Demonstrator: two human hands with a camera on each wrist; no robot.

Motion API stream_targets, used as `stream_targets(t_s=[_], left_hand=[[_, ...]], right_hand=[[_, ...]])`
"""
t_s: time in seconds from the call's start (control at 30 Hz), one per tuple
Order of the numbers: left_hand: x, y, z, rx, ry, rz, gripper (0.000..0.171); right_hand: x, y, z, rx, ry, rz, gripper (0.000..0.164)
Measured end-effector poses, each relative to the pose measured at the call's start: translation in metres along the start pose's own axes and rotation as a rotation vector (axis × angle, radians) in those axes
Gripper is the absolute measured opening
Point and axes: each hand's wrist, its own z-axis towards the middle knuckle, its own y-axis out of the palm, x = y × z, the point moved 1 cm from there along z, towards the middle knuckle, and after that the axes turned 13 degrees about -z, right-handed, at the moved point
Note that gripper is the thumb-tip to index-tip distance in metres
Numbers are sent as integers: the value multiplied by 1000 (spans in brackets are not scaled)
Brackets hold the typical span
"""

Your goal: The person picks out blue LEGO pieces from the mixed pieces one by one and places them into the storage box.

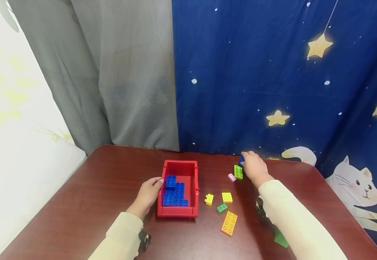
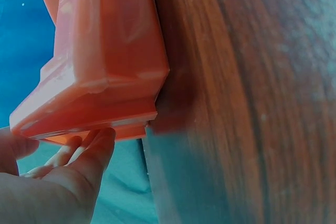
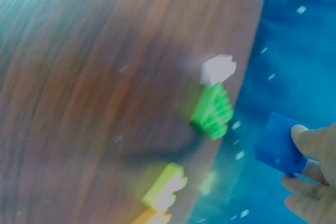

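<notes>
My left hand (image 1: 147,195) grips the left wall of a red plastic bin (image 1: 178,212), thumb at the rim and fingers against the outside, as the left wrist view shows. Several blue building bricks (image 1: 179,191) lie inside the bin, mostly toward its left and near side. At the far right of the table, my right hand (image 1: 255,168) pinches a blue brick (image 3: 278,142) between thumb and fingers, off the tabletop. Close by it lie a light green brick (image 1: 238,172) and a small pink brick (image 1: 232,177).
On the brown table (image 1: 123,173), right of the bin, are a yellow brick (image 1: 209,199), a flatter yellow brick (image 1: 227,197), a dark green brick (image 1: 222,208) and an orange brick (image 1: 229,224). A green piece (image 1: 281,238) shows partly under the right forearm. Curtains (image 1: 136,72) hang behind.
</notes>
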Motion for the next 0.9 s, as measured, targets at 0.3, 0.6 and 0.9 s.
stream_targets(t_s=[0.3,0.6,0.9], left_hand=[[-1,0,1,3,-11,-1,48],[0,1,1,6,-4,-4,48],[-1,1,-1,6,2,-4,47]], right_hand=[[-36,-26,-8,113,-102,30,43],[-65,-34,-17,189,-179,95,43],[-93,-32,-24,261,-213,171,44]])
